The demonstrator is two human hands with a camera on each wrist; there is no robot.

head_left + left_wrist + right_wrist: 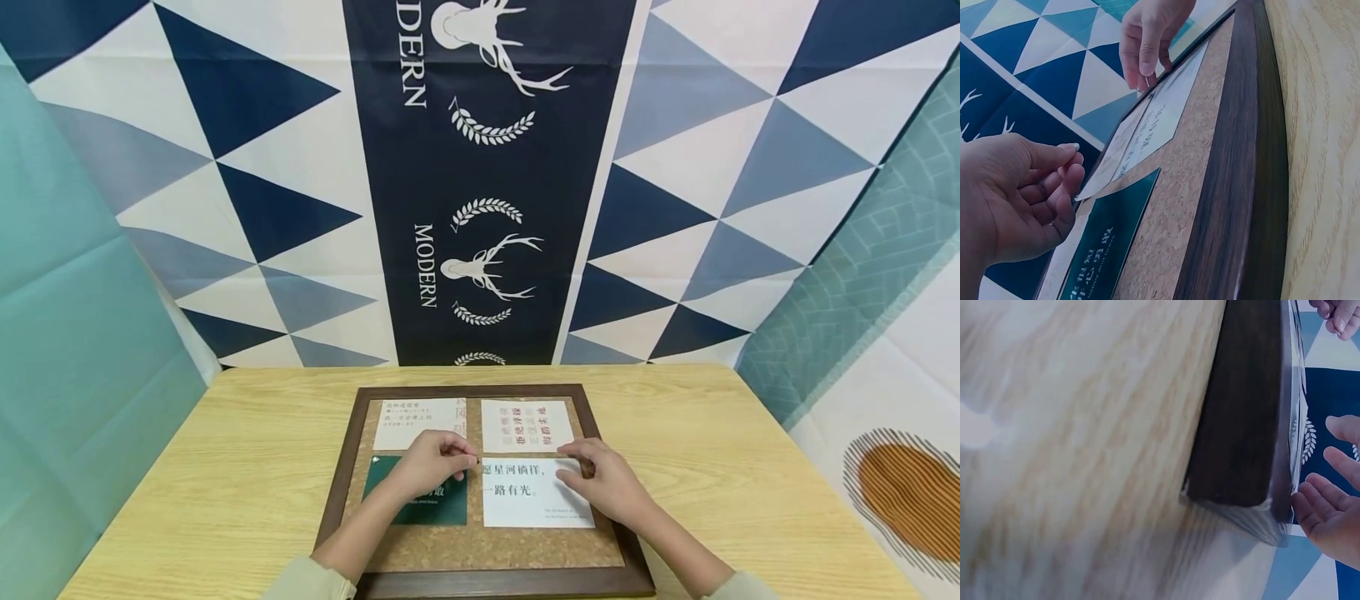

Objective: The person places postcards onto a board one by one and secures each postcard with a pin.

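My left hand (438,458) is over the middle of a cork board (420,550), above a green card (420,512). Its thumb and forefinger pinch a small pale thing, perhaps a pin, seen at the fingertips in the left wrist view. A white card with black writing (525,496) lies to the right of the green one. Over that card's right side is my right hand (611,487), thumb and forefinger apart. In the right wrist view its fingers (1329,494) are spread, beside the board's dark frame (1241,406). Nothing shows between them.
Behind these lie a white card with red writing (525,425) and a pale card with faint print (412,421). The framed board rests on a light wooden table (225,475). A patterned cloth (480,183) hangs at the table's back edge.
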